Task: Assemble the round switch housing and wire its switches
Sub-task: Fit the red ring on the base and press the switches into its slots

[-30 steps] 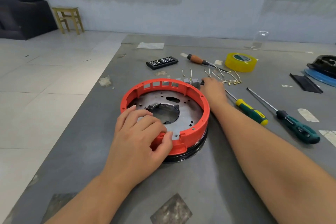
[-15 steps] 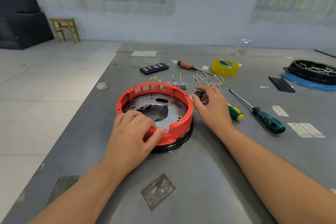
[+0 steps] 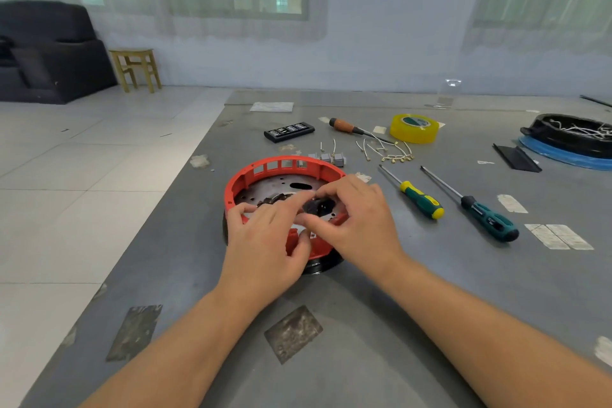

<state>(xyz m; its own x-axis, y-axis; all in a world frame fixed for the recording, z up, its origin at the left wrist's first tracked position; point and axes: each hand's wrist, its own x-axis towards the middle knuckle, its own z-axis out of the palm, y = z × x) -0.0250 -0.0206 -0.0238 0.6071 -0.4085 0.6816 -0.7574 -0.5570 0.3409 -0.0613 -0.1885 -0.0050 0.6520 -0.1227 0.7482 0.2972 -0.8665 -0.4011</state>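
Note:
A round red switch housing [image 3: 265, 169] with a metal plate inside sits on a black base on the grey table. My left hand [image 3: 265, 242] rests on its near rim, thumb on the red wall and fingers reaching inward. My right hand [image 3: 357, 225] holds a small dark switch [image 3: 319, 205] over the housing's near right side, pinched between thumb and fingers. The left fingertips also touch that switch. Small grey switches [image 3: 331, 157] lie just behind the housing, and short wires with terminals [image 3: 384, 151] lie to their right.
Two screwdrivers, yellow-green [image 3: 419, 197] and teal [image 3: 480, 212], lie right of the housing. Farther back lie a brown-handled tool [image 3: 346, 126], a yellow tape roll [image 3: 414, 127] and a black bit case [image 3: 288, 131]. A black round part on a blue disc [image 3: 569, 139] sits at far right. The table's left edge drops to a tiled floor.
My right hand picked a switch from behind the housing and carried it over the near rim. My left hand shifted its fingers toward the switch.

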